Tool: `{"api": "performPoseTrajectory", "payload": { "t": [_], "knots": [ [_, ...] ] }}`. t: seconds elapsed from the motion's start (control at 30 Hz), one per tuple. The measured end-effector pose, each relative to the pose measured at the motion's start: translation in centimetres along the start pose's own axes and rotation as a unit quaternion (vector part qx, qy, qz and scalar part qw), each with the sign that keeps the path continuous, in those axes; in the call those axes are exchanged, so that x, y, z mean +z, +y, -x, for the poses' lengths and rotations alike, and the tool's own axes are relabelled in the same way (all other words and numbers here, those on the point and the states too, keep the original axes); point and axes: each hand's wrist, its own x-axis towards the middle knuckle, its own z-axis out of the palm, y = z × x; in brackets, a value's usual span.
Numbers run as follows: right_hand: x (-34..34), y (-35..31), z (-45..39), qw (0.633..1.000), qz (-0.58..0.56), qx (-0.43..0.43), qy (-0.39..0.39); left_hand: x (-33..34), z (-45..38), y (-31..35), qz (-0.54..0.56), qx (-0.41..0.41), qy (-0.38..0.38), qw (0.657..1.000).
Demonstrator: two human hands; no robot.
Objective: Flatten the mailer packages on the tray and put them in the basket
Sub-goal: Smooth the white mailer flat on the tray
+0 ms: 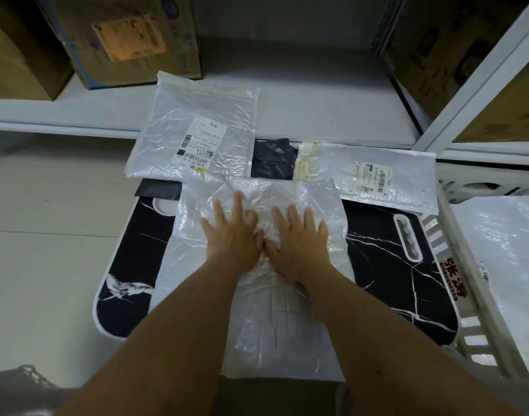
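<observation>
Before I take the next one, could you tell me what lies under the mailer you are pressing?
The black marble tray shows on both sides of the mailer; both hands press it. Its middle is covered.

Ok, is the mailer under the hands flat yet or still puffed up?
Not flat yet: the clear mailer bunches in wrinkles around the left hand and right hand pressing it.

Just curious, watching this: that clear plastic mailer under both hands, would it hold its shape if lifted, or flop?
The clear mailer would probably flop: its film is wrinkled and bunches up under the left hand and right hand. It looks light, thin and see-through. Its glossy surface may slide on the smooth marble-pattern tray.
</observation>
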Motion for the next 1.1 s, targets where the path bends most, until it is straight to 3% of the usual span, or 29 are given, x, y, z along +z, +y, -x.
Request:
{"api": "performPoseTrajectory", "payload": {
  "t": [0.17,0.27,0.37,0.47,0.57,0.67,1.0,1.1],
  "knots": [
    [-0.2,0.2,-0.6,0.999,0.002,0.012,0.04,0.1,-0.5,-0.2,0.01,-0.029,-0.031,0.999],
    [-1.8,0.0,-1.4,0.994,0.019,0.021,0.105,-0.4,-0.8,-0.3,0.018,-0.052,0.039,0.998],
    [-2.8,-0.1,-2.5,0.984,0.115,-0.001,0.137,-1.2,-1.4,0.0,-0.019,-0.034,0.087,0.995],
    [-2.1,0.7,-2.6,0.991,0.092,0.0,0.093,-0.7,-1.7,0.0,-0.019,-0.01,0.058,0.998],
    [-0.8,1.7,-2.8,0.998,0.025,0.06,0.009,0.5,-2.0,-0.4,0.061,-0.057,-0.017,0.996],
    [-0.6,2.0,-3.0,0.997,-0.001,0.078,-0.021,0.6,-2.2,-0.4,0.074,-0.068,-0.036,0.994],
    [-1.8,0.3,-3.0,0.989,0.029,0.138,-0.038,-0.5,-2.2,0.3,0.075,-0.078,-0.051,0.993],
    [-2.7,-1.5,-1.8,0.985,0.044,0.164,0.016,-1.6,-1.0,1.3,0.051,-0.042,-0.01,0.998]
  ]
}}
